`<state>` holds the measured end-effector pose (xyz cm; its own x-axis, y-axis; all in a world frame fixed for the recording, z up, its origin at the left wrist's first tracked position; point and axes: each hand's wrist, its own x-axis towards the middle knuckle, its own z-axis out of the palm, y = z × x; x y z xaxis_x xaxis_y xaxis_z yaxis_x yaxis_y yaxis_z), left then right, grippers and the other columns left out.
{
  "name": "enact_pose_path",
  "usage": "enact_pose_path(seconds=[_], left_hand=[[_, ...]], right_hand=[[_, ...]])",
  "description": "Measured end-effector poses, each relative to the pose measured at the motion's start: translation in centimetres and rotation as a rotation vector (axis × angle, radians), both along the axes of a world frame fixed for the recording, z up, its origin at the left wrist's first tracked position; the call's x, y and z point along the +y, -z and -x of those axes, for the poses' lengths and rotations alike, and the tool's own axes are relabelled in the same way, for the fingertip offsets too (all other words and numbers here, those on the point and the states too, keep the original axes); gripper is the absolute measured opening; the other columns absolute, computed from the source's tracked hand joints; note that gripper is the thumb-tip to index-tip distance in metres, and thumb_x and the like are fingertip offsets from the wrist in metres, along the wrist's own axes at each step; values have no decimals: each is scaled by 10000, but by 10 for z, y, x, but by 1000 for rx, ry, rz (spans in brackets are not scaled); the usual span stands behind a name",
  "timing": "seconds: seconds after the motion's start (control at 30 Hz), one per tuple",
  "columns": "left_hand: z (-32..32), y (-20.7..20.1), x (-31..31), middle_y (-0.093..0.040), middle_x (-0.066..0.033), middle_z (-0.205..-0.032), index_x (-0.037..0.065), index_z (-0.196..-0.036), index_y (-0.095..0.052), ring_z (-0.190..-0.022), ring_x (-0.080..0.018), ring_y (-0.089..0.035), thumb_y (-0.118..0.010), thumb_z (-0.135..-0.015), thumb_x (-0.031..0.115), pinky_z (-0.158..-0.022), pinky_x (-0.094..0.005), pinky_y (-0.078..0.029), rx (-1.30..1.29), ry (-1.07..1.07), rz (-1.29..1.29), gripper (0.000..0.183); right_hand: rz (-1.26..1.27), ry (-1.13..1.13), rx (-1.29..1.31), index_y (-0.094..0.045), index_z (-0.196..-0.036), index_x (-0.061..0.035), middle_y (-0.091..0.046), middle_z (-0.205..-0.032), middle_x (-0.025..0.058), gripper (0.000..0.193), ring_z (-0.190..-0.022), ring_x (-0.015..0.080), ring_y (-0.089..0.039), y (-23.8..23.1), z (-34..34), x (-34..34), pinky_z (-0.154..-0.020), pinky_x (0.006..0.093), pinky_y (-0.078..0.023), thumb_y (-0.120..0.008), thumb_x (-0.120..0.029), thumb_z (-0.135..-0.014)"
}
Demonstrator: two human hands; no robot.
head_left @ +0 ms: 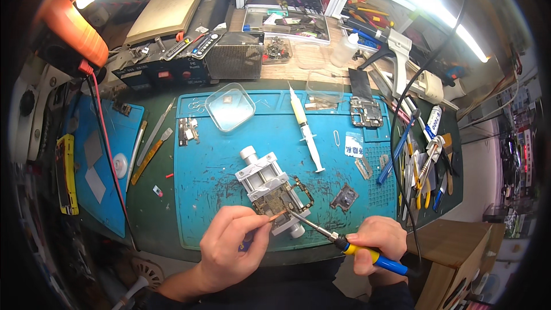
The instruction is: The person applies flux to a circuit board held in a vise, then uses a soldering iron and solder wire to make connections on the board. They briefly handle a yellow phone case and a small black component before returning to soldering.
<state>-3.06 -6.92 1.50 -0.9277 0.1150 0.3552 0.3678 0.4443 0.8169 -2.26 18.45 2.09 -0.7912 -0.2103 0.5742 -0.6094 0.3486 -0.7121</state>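
My left hand (229, 247) is closed, thumb and fingertips pinching a thin copper-coloured strip (278, 215) that looks like desoldering braid. Part of a dark blue round thing shows under its palm. My right hand (379, 245) is wrapped round the blue and yellow handle of a soldering iron (318, 227). The iron's tip meets the end of the strip over a phone circuit board (270, 202); whether it touches the board I cannot tell. A silver metal clamp holder (259, 172) grips the board on the blue mat (218, 161).
Around the holder lie a syringe (303, 123), a clear plastic box (230, 107), and a dark loose board piece (344, 197). Tweezers and pliers (427, 178) crowd the right side. A black cable (403, 92) hangs down the right; red and black leads (103, 143) run at left.
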Motion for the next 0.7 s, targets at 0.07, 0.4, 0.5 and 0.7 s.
enact_pose_path(seconds=[0.07, 0.4, 0.5, 0.7], left_hand=[[-1, 1, 0, -627, -130, -855, 2, -927, -658, -715, -226, -627, -753, -732, -97, -585, -300, -493, -8, -5, -2, 238], [-3, 0, -3, -626, -140, -871, 1, -939, -645, -763, -242, -627, -742, -745, -78, -632, -315, -502, -32, 1, 17, 230], [-1, -2, -2, -615, -145, -893, 0, -962, -629, -787, -248, -616, -719, -760, -75, -664, -325, -502, -38, 4, 16, 233], [0, 4, -7, -624, -139, -933, -6, -1033, -629, -716, -197, -617, -727, -752, -93, -590, -290, -523, 78, -4, 53, 310]], right_hand=[[17, 0, 4, -709, -868, -17, -644, -580, 26, 140, -441, 150, -599, 3, 1, 0, -428, 256, -460, -662, -136, -811], [11, -33, -33, -709, -880, -18, -651, -591, 32, 150, -457, 154, -614, 0, 3, 1, -436, 255, -473, -658, -153, -836], [10, -29, -39, -709, -885, -20, -653, -596, 33, 149, -465, 157, -621, 0, 2, 1, -442, 256, -480, -660, -152, -837], [-4, -40, -58, -710, -901, -30, -658, -605, 36, 147, -477, 167, -631, -2, 1, 1, -454, 264, -491, -663, -156, -842]])
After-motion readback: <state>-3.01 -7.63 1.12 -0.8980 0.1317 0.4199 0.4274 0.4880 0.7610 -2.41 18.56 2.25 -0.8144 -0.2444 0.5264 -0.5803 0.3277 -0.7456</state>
